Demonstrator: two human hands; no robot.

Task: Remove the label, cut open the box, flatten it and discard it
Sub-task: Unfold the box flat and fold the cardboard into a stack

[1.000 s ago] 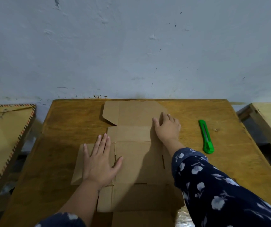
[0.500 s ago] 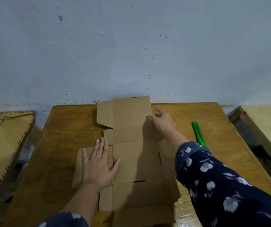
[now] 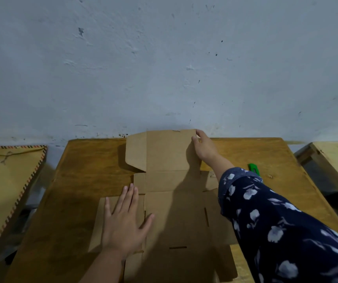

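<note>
Left hand presses flat on the unfolded box; right hand pinches its raised far flap; sleeve mostly hides green cutter.

Sleeve hides most of green cutter.

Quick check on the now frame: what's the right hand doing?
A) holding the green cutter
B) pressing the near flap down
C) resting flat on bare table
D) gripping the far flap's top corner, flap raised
D: the right hand grips the top right corner of the far flap, which stands up off the table; the green cutter lies untouched beside the sleeve, and the left hand lies flat on the cardboard.
</note>
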